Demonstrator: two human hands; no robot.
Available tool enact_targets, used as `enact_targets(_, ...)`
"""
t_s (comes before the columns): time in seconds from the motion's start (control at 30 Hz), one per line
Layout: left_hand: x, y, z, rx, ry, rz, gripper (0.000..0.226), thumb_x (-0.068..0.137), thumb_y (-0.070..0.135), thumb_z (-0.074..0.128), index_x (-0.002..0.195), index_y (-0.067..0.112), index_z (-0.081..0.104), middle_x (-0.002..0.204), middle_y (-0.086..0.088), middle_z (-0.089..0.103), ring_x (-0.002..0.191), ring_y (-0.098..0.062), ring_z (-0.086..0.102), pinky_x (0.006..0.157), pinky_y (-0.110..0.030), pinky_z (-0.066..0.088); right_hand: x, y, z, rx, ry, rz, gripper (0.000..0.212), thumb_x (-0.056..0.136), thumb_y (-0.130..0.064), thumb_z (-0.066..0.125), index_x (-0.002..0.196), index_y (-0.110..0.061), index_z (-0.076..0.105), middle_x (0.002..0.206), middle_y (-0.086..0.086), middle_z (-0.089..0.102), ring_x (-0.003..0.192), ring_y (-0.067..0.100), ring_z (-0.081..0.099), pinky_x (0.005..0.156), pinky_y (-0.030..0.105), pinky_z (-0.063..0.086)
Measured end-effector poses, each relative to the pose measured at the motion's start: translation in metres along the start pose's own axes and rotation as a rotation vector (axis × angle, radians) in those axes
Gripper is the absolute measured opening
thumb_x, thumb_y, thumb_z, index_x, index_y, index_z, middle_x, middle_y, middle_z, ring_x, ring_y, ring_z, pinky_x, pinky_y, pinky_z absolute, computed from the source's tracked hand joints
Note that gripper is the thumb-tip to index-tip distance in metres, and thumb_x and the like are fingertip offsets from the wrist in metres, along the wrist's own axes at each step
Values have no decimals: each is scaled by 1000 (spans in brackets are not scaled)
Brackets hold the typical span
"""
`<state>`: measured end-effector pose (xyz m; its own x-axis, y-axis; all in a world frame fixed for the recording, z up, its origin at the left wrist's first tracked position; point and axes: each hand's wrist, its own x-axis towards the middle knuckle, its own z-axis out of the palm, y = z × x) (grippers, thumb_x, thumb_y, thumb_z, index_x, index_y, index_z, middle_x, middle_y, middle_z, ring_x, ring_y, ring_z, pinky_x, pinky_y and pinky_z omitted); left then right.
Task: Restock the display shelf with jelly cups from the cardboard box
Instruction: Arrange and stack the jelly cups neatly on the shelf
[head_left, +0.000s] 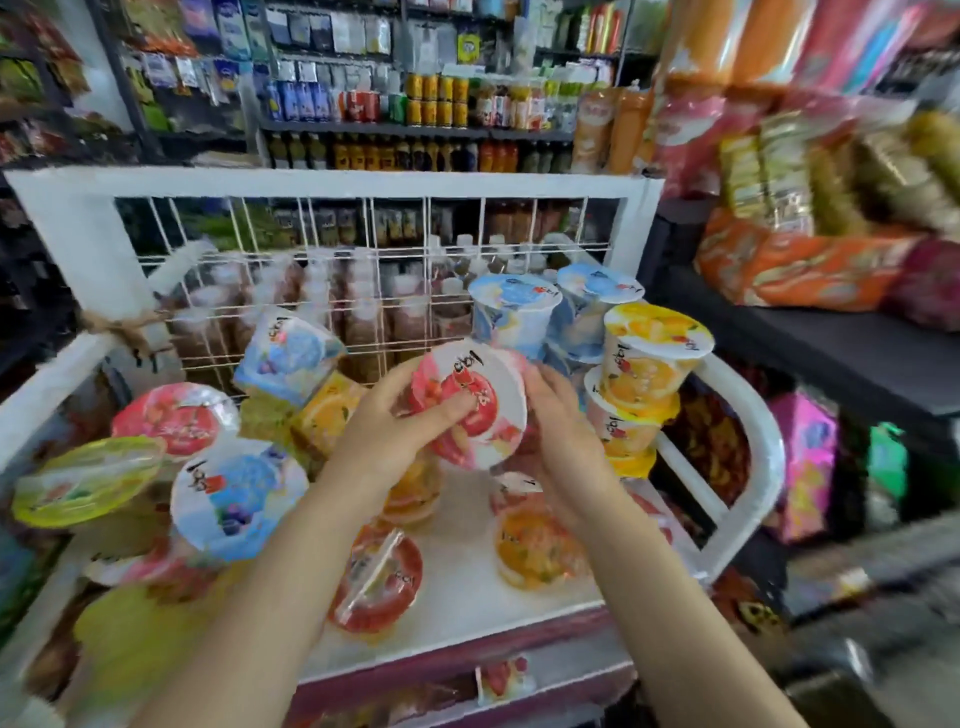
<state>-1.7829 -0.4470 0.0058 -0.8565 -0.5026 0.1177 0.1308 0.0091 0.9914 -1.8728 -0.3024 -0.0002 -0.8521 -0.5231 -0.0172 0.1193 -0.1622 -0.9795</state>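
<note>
1. Several jelly cups lie jumbled at the left of the white display shelf (467, 587): a green-lidded cup (85, 480) tipped at the near left edge, a red-lidded cup (174, 418) behind it, and a blue-lidded cup (239, 496) leaning just to their right.
2. Farther back, another blue cup (288, 353) tilts against the white wire grid (363, 249) at the far side of the shelf.
3. Left hand (400, 423) is raised over the middle of the shelf, its fingers (447, 413) curled over the lid of a red strawberry jelly cup (480, 410), thumb across the top.
4. Right hand (563, 431) grips the same cup from its right side, fingers wrapped around the rim and wall; the cup is tilted, lid facing the camera.
5. Below the hands, a red cup (376, 579) and an orange cup (535, 551) sit on the bare shelf surface.
6. At the far right, blue cups (514, 309) stand upright beside a stack of orange cups (652, 358), which touches the curved white rail (748, 447).
</note>
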Motion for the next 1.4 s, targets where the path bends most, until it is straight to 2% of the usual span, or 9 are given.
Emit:
enact_targets(0.1,6,-21,21,-78,4,-105,34,77,17,80,108,22,70,95,-1,77,82,-18,71,85,-45,57,-1,12,-22,-82,73,-49,33,100,-42,53,132,-43,46,94,-31,69,81,12,74,74,48,62)
enact_targets(0.23,11,-35,40,-41,2,-201,26,85,15,74,108,27,70,92,2,77,75,-17,72,53,-30,54,-4,28,-35,-180,139,-59,35,93,-63,47,121,-49,63,122,-10,68,121,25,61,92,56,54)
enact_targets(0.37,15,-36,48,81,-28,-223,29,93,20,68,121,27,66,102,-2,75,79,-25,74,63,-33,54,-7,30,-47,-138,127,-112,14,97,-40,58,109,-45,63,127,1,60,97,14,71,69,31,61)
enact_targets(0.5,16,-34,51,103,-7,-202,31,94,13,65,124,19,65,102,-7,75,79,-28,75,66,-32,58,-7,36,-59,-167,41,-230,77,87,-17,75,145,-43,32,132,-14,55,109,10,66,79,30,60)
enact_targets(0.6,17,-30,52,105,39,-210,30,93,15,67,122,22,66,102,-7,74,80,-29,74,70,-36,60,0,43,-64,-310,37,-225,81,76,-34,80,143,-47,36,139,-7,51,107,12,66,87,39,59)
enact_targets(0.8,20,-37,56,177,30,-294,36,94,41,63,129,30,62,115,1,70,104,-20,67,84,-42,60,6,47,-62,-563,12,-290,61,83,-42,74,137,-42,46,109,-66,25,121,25,58,93,50,54)
enact_targets(1.03,18,-41,60,261,-13,-229,67,78,67,59,138,37,54,135,9,60,117,-9,58,87,-32,52,9,54,-68,-650,142,-332,62,83,-39,75,138,-42,47,141,-7,45,127,22,51,98,45,52)
enact_targets(1.17,15,-36,65,304,-17,-238,64,80,66,55,138,38,51,143,9,52,117,-6,53,101,-36,47,4,55,-69,-706,213,-397,65,81,-35,78,139,-36,48,133,-1,49,108,24,60,87,41,56)
enact_targets(1.4,-16,-2,4,582,277,147,25,98,36,57,122,34,60,103,20,63,93,12,56,74,-6,41,-23,37,-40,-711,199,-586,39,86,-29,72,121,-21,56,95,-5,49,71,7,47,62,21,43)
